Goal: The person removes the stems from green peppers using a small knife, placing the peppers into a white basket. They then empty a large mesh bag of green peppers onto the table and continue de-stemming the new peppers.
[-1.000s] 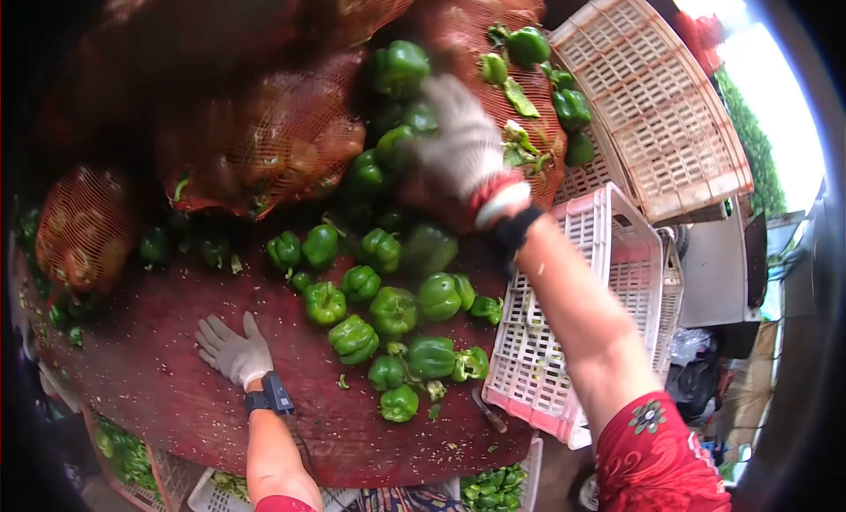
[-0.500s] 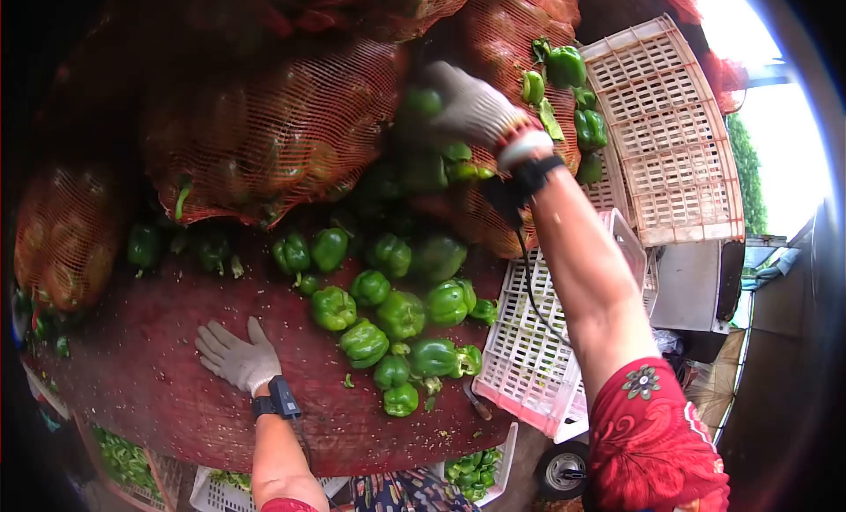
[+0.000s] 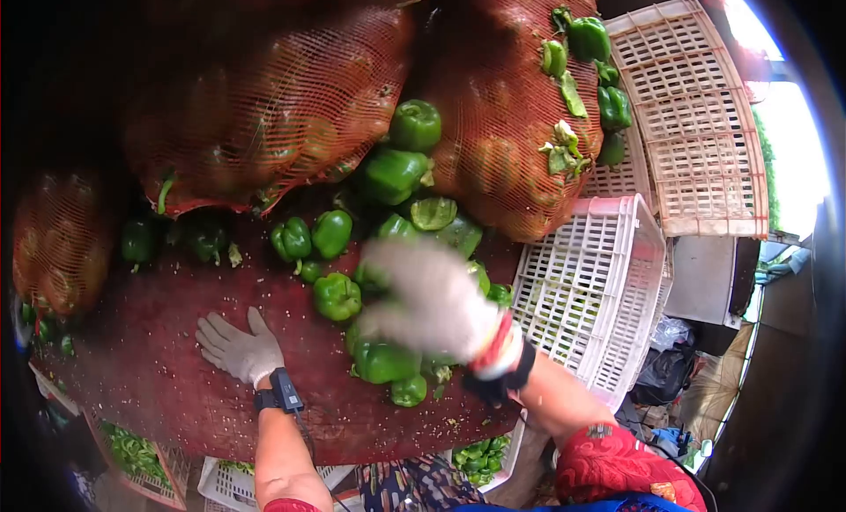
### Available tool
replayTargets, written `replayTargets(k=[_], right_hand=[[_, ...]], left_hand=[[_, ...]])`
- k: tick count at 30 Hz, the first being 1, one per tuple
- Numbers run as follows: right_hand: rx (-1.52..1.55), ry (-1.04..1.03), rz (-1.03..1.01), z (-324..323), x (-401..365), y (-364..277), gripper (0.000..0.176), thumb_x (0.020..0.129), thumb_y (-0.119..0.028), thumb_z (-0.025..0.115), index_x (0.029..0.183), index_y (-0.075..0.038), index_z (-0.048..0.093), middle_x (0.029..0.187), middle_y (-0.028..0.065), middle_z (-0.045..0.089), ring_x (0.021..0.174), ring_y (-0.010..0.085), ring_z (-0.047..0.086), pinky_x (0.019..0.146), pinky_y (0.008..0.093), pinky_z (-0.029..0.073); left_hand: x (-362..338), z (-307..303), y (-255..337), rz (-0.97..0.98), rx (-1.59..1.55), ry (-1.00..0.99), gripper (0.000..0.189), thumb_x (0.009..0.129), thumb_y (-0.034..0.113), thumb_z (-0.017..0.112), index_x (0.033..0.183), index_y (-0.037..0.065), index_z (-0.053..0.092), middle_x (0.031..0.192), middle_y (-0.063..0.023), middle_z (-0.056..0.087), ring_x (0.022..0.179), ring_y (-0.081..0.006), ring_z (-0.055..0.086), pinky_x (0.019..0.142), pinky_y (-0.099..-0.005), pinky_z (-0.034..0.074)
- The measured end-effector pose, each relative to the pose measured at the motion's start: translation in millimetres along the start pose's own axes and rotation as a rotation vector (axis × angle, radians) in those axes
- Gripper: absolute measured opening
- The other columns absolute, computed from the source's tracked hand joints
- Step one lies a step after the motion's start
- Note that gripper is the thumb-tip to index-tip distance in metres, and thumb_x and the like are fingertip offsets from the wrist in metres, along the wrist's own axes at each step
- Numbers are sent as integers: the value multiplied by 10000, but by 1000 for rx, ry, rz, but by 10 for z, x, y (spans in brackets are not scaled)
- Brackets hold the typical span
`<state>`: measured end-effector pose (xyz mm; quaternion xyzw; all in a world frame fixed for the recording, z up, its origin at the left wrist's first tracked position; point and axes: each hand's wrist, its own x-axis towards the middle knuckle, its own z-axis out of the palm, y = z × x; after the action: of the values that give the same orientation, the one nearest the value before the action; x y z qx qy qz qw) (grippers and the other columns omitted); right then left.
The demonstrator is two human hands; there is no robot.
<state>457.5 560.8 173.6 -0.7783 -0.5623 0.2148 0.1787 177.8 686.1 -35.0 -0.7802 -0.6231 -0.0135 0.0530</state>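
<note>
My left hand (image 3: 240,343), in a pale glove, lies flat with its fingers spread on the dark red work surface (image 3: 176,397). My right hand (image 3: 432,300), gloved too, is over a loose group of green bell peppers. Motion smears its fingers, so I cannot make out whether they hold anything. Just left of it sits a bell pepper (image 3: 337,297), and another bell pepper (image 3: 388,362) shows below it. Behind the right hand, a bell pepper (image 3: 416,126) rests atop a larger bell pepper (image 3: 393,175) between the mesh sacks.
Full red mesh sacks (image 3: 282,115) line the back, with another mesh sack (image 3: 502,151) farther right. A white slotted crate (image 3: 573,274) stands right of the peppers, with an upright crate (image 3: 692,124) behind. Below the front edge are crates holding green pieces (image 3: 483,459).
My right hand has swung down and toward me from beside the sacks, where a green pepper was at its fingers. A pepper now sits on the back pile. My left hand stays flat.
</note>
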Motion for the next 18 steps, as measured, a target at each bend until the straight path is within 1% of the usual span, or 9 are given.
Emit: replayTargets(k=[2, 3, 4, 5, 10, 12, 15, 16, 18], right_hand=[[-196, 389, 75, -247, 657, 374, 734, 759, -389, 861, 1355, -43, 610, 1333, 208, 628, 1245, 406, 593, 1030, 494, 508], [-287, 439, 142, -357, 993, 544, 620, 786, -372, 840, 1271, -44, 636, 1317, 203, 639, 1213, 396, 607, 1011, 492, 518], [-338, 304, 244, -377, 1319, 842, 652, 786, -418, 785, 1316, -65, 641, 1237, 218, 684, 1138, 455, 646, 959, 495, 548], [-376, 101, 287, -293, 1592, 1188, 539, 798, -402, 734, 1222, -74, 686, 1030, 204, 735, 1016, 459, 689, 896, 507, 571], [-205, -129, 276, -188, 1323, 956, 443, 821, -386, 694, 1140, -80, 687, 959, 188, 734, 976, 442, 698, 873, 514, 574], [-170, -23, 305, 36, 1000, 663, 473, 812, -351, 703, 1202, -83, 683, 1178, 194, 690, 1092, 405, 673, 955, 510, 563], [-157, -248, 334, 144, 563, 228, 441, 818, -338, 726, 1158, -63, 672, 1170, 179, 677, 1121, 400, 656, 969, 494, 559], [-208, -430, 329, 137, 453, 89, 491, 833, -359, 740, 1216, -59, 673, 1184, 176, 673, 1135, 402, 646, 999, 498, 544], [-88, -449, 213, 286, 129, 97, 563, 850, -391, 752, 1304, -71, 661, 1250, 186, 659, 1184, 418, 627, 1038, 508, 518]], left_hand=[[-16, -21, -5, -3, -2, -15, 773, 968, 532, 660, 1514, 16, 477, 1592, -198, 455, 1498, -405, 382, 1226, -573, 303], [5, -32, 14, -9, -5, -14, 773, 968, 532, 659, 1514, 16, 478, 1592, -198, 454, 1499, -405, 379, 1227, -573, 302], [24, -49, 33, -18, -10, -17, 774, 968, 532, 659, 1515, 16, 477, 1593, -198, 453, 1501, -404, 377, 1228, -572, 300], [23, -74, 45, -24, -12, -23, 774, 969, 532, 658, 1517, 15, 476, 1594, -197, 453, 1502, -403, 375, 1229, -571, 299], [27, -49, 42, -8, 12, -31, 758, 999, 542, 617, 1529, 22, 462, 1605, -189, 446, 1499, -402, 379, 1224, -572, 309], [14, -48, 18, -10, 19, -40, 761, 1001, 541, 612, 1534, 21, 458, 1612, -189, 439, 1504, -401, 372, 1227, -572, 304], [29, -75, 34, -20, 28, -76, 760, 998, 538, 617, 1531, 19, 462, 1612, -190, 440, 1498, -404, 381, 1224, -574, 308], [40, -90, 49, -21, 16, -83, 764, 987, 530, 635, 1524, 14, 466, 1607, -198, 442, 1498, -408, 380, 1225, -575, 304], [45, -108, 58, -35, -6, -95, 773, 964, 512, 670, 1510, 2, 473, 1598, -212, 446, 1498, -415, 380, 1227, -576, 298]])
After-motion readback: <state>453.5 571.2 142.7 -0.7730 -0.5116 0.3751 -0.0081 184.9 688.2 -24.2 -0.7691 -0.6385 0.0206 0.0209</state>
